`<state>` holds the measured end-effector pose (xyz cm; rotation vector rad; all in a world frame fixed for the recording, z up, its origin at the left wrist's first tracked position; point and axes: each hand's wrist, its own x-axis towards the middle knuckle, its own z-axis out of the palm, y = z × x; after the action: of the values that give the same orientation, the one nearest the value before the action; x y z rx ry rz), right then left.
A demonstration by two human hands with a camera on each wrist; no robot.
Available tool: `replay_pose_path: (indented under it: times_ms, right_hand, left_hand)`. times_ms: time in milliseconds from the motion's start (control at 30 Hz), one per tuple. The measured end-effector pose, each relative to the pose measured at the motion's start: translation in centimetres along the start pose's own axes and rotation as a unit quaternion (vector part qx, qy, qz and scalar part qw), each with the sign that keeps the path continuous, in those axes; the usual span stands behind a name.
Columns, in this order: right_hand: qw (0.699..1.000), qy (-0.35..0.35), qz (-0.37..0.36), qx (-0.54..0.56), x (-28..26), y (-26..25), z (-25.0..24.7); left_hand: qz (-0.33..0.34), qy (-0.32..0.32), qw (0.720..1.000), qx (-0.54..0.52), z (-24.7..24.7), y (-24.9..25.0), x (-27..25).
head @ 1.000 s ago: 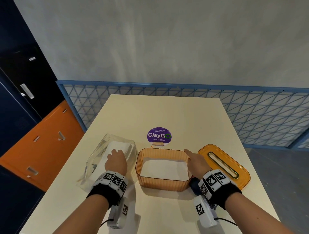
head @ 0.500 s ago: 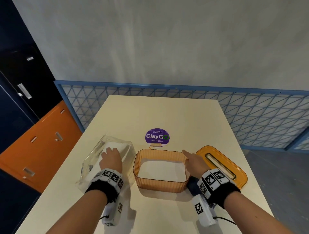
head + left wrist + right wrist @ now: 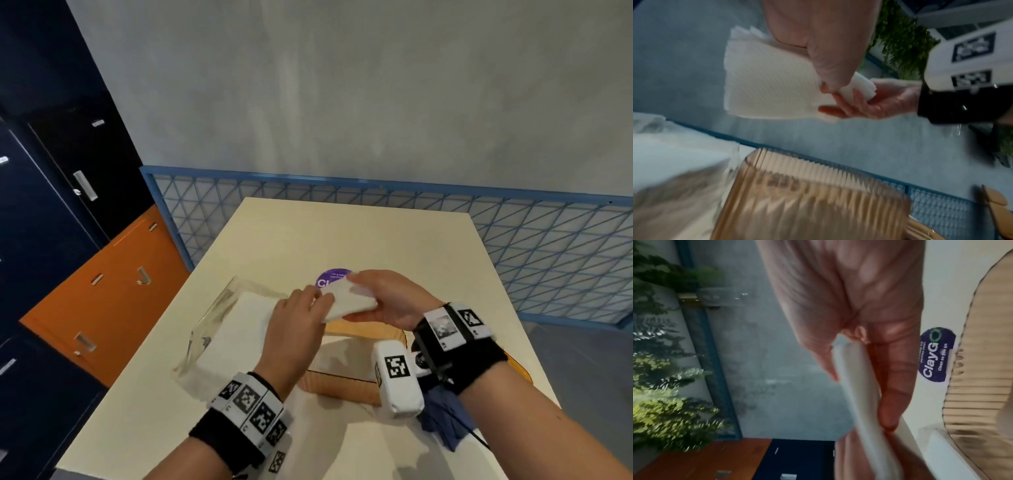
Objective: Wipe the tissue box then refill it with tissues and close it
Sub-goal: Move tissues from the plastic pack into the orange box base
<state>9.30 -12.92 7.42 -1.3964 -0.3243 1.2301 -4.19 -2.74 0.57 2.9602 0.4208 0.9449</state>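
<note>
A stack of white tissues (image 3: 346, 303) is held in the air over the open orange tissue box (image 3: 342, 389). My left hand (image 3: 308, 305) pinches its left end, thumb on top (image 3: 830, 68). My right hand (image 3: 373, 291) grips its right end, thumb above and fingers below (image 3: 894, 386). In the left wrist view the stack (image 3: 772, 87) hangs above the ribbed box wall (image 3: 818, 194). The box's orange lid (image 3: 520, 371) lies on the table to the right, mostly hidden behind my right wrist.
A clear plastic pack of white tissues (image 3: 233, 329) lies left of the box. A purple ClayGo sticker (image 3: 329, 279) is on the table behind the hands. A blue cloth (image 3: 442, 421) lies under my right wrist. Lockers stand left, a blue mesh fence behind.
My left hand lifted a stack of tissues out of the plastic pack and moved right. My right hand left the box rim and took the stack's other end above the box.
</note>
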Motion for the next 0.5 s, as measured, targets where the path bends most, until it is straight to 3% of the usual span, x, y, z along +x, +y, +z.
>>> replay_pose_path:
  times_ms: [133,233,300,367,433,467,500]
  right_hand:
    - [0.985,0.078,-0.063,-0.142,0.4,-0.4,-0.6]
    - [0.970,0.101,-0.096,-0.199,0.0,-0.9,-1.1]
    - [0.967,0.097,-0.107,-0.209,-0.2,-1.2,-1.5]
    - [0.967,0.101,-0.114,-0.206,-0.3,-1.1,-1.9]
    - [0.967,0.116,-0.118,-0.193,-0.2,-0.8,-2.4]
    - [0.969,0.121,-0.116,-0.183,-0.1,-0.5,-2.6]
    - [0.970,0.127,-0.113,-0.175,0.1,-0.2,-2.7]
  left_hand:
    - [-0.040,-0.042,0.994,-0.098,1.2,0.4,-1.8]
    - [-0.158,-0.007,0.946,-0.283,0.9,0.3,-1.8]
    - [-0.304,0.024,0.874,-0.379,0.2,0.4,-0.6]
    - [-0.446,0.019,0.774,-0.449,0.3,-0.2,0.6]
    - [-0.524,-0.026,0.663,-0.534,0.9,-1.4,1.3]
    - [-0.540,-0.054,0.617,-0.570,1.4,-2.0,1.4]
    - [-0.544,-0.078,0.588,-0.594,1.6,-2.3,1.6]
